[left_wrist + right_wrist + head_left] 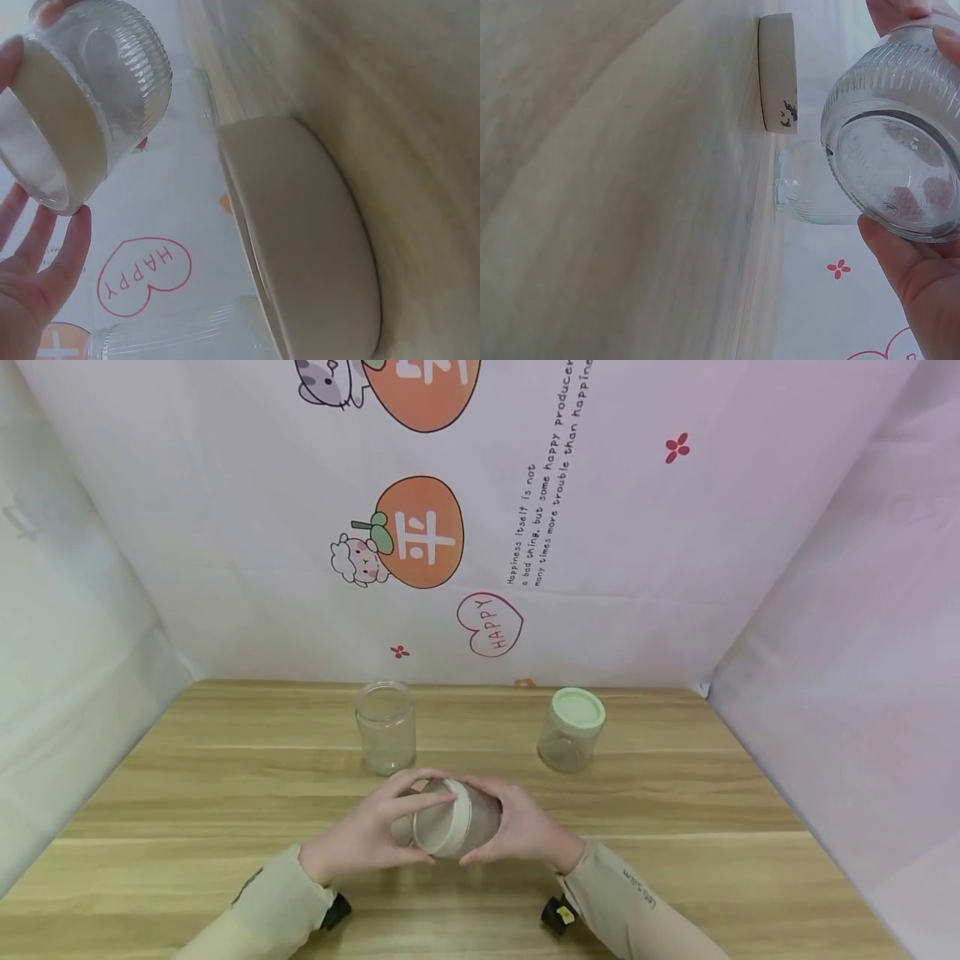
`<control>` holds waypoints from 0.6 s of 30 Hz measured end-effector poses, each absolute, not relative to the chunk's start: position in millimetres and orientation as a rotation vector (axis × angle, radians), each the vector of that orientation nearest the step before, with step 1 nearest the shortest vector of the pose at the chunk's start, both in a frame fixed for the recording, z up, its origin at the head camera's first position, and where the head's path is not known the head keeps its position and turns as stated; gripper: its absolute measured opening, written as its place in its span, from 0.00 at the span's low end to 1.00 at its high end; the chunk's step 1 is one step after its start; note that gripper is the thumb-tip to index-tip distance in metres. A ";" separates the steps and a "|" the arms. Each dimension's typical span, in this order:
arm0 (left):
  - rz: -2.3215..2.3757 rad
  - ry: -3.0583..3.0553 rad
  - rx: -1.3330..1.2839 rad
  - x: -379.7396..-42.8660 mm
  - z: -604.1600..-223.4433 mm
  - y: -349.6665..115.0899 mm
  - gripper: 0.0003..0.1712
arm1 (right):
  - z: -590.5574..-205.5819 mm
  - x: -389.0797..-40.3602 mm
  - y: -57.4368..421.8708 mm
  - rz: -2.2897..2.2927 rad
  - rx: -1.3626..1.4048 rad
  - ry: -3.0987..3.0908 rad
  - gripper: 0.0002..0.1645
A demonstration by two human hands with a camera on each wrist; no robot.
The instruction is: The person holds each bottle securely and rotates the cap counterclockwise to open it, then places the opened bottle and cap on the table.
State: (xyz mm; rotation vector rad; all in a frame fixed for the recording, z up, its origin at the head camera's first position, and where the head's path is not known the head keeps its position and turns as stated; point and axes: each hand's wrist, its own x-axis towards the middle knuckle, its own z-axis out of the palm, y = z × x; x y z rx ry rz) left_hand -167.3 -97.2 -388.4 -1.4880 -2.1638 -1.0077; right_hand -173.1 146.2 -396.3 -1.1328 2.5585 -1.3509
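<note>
Both hands hold a ribbed clear glass jar [486, 820] on its side above the table, its cream lid [457, 827] turned left. Around the lid end curl the fingers of my left hand [363, 835], fingertips on its edge in the left wrist view. My right hand [528, 827] grips the glass body near the base, thumb below and fingers above. Beneath the jar, a round beige lid [307, 240] lies on the table; the right wrist view shows dark marks on its side. In the head view the left hand and jar mostly hide it.
A lidless glass jar [386, 731] stands behind the left hand. Farther right is another glass jar [572, 731] with a pale green lid. White printed cloth [300, 527] hangs behind and at both sides of the wooden table [675, 827]. Black wrist devices show below both sleeves.
</note>
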 end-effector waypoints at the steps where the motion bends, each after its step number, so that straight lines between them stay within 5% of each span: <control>1: -1.015 -2.180 -1.466 -167.3 -388.6 -97.0 0.48 | -396.2 -173.5 146.0 -1.345 -1.134 2.563 0.53; 18: -1.369 -2.588 -0.991 -162.1 -380.5 -86.2 0.45 | -395.7 -174.5 141.8 -1.309 -1.074 2.666 0.53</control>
